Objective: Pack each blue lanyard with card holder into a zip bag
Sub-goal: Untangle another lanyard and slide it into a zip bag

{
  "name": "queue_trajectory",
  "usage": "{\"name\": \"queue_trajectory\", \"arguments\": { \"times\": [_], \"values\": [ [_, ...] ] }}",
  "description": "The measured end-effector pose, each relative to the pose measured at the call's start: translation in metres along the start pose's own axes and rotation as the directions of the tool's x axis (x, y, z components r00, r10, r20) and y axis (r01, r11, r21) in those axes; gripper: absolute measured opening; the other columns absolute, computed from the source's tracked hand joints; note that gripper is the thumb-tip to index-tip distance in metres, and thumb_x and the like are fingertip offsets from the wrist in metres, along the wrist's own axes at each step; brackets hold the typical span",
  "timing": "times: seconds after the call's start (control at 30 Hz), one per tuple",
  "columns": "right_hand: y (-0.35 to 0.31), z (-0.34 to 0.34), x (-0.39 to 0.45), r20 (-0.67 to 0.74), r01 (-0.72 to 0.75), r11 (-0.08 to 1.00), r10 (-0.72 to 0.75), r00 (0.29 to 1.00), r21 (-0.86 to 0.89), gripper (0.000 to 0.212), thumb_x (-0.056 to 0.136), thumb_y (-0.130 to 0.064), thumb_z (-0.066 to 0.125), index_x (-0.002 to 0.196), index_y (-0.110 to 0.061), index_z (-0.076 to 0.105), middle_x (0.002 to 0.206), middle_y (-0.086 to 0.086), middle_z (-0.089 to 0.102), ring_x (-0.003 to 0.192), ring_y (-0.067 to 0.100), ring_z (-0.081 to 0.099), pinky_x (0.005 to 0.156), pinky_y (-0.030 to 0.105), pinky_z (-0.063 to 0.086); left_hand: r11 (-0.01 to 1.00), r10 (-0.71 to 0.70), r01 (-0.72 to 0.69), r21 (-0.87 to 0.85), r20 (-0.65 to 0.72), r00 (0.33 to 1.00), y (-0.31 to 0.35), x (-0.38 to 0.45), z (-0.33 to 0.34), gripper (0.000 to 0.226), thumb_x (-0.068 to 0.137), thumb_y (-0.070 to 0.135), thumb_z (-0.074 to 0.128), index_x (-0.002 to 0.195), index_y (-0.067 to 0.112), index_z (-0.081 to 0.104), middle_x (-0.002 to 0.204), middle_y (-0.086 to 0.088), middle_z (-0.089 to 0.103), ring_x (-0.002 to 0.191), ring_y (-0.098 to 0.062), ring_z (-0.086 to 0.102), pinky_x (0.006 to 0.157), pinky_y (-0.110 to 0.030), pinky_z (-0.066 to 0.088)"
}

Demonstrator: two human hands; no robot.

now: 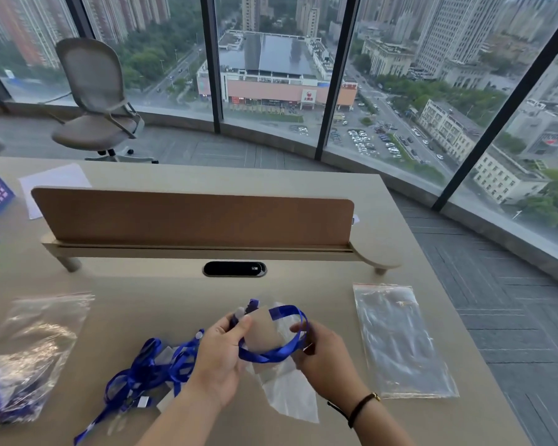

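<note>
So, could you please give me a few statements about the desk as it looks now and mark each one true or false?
1. Both hands hold a blue lanyard. True.
2. The zip bag on the right holds a lanyard. False: it looks empty.
3. A pile of loose lanyards lies beside the left hand. True.
4. The right hand rests flat on the desk. False: it grips the lanyard.
5. The bag at far left is empty. False: blue lanyards show inside.
</note>
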State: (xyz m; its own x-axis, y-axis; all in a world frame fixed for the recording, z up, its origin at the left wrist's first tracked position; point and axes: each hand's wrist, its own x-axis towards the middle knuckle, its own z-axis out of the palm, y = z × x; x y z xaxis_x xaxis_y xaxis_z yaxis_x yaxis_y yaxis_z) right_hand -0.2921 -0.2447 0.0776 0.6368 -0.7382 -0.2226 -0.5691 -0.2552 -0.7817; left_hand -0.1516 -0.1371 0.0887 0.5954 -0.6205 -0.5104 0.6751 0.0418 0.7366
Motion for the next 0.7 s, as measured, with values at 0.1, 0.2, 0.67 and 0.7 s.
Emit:
{"name": "queue_trajectory", "arguments": {
  "times": [0.1, 0.2, 0.67, 0.7],
  "values": [
    [0.002, 0.001, 0.000, -0.007, 0.006, 1.000, -0.006, 1.000, 0.009, 0.031, 0.083, -0.012, 0.058, 0.104, -0.035, 0.065, 0.073, -0.001, 0.067, 0.065, 0.014, 0.064, 0.068, 0.029, 0.057, 0.997, 0.053, -0.046, 0.064, -0.103, 0.993, -0.002, 0.005, -0.006, 0.014, 0.097, 0.012, 0.059, 0.094, 0.018, 0.071, 0.110, -0.009, 0.072, 0.110, -0.034, 0.060, 0.093, -0.056, 0.054],
    [0.003, 0.002, 0.000, -0.007, 0.007, 1.000, -0.007, 1.000, 0.002, 0.034, 0.082, -0.013, 0.059, 0.109, -0.033, 0.065, 0.076, -0.001, 0.069, 0.067, 0.012, 0.066, 0.070, 0.026, 0.056, 0.986, 0.118, -0.093, 0.137, -0.189, 0.975, -0.005, 0.009, -0.009, 0.010, 0.097, 0.016, 0.061, 0.101, 0.020, 0.069, 0.113, -0.012, 0.069, 0.113, -0.038, 0.059, 0.096, -0.060, 0.051],
    [-0.005, 0.011, 0.000, 0.017, 0.083, 0.997, -0.082, 0.996, -0.012, 0.049, 0.082, -0.012, 0.062, 0.126, -0.032, 0.055, 0.080, -0.009, 0.068, 0.078, 0.005, 0.064, 0.071, 0.010, 0.049, 0.987, 0.157, -0.142, 0.074, -0.266, 0.951, -0.013, 0.012, 0.006, 0.016, 0.097, 0.022, 0.060, 0.113, 0.025, 0.062, 0.117, -0.009, 0.066, 0.107, -0.030, 0.065, 0.086, -0.053, 0.058],
    [-0.006, 0.011, -0.001, 0.027, 0.081, 0.997, -0.081, 0.996, -0.008, 0.052, 0.082, -0.012, 0.063, 0.129, -0.032, 0.053, 0.081, -0.009, 0.068, 0.079, 0.004, 0.064, 0.071, 0.010, 0.048, 0.987, 0.159, -0.147, 0.065, -0.268, 0.950, -0.013, 0.011, 0.007, 0.016, 0.098, 0.022, 0.059, 0.113, 0.027, 0.061, 0.117, -0.008, 0.065, 0.107, -0.029, 0.064, 0.086, -0.055, 0.058]
  ]
}}
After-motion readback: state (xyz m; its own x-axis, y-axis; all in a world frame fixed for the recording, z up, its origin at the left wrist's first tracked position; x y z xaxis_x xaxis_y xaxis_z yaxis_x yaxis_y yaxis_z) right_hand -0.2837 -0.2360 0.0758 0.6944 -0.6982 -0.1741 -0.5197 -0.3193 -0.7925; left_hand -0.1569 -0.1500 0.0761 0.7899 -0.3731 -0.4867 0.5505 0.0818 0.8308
